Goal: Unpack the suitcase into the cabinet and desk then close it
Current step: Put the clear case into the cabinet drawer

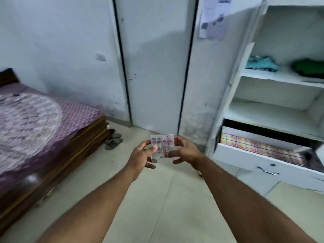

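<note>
White walls and a pale tiled floor (168,199) surround us, with a closed white door (156,67) straight ahead. Between our two outstretched arms we hold a small clear plastic packet with pinkish and green bits inside (162,145), out over the floor in front of the door. Our left hand (142,155) pinches its left edge with thumb and fingers, and our right hand (184,152) grips its right edge, fingers curled round it. To our right stands a white open cabinet with shelves (280,79); a teal folded garment (262,64) and a green folded garment (308,67) lie on one shelf, and a pulled-out white drawer (254,158) below holds a plaid cloth (259,149). On our left sits a wooden bed with a purple patterned cover (35,120), and a pair of dark sandals (114,141) lies by its corner.
</note>
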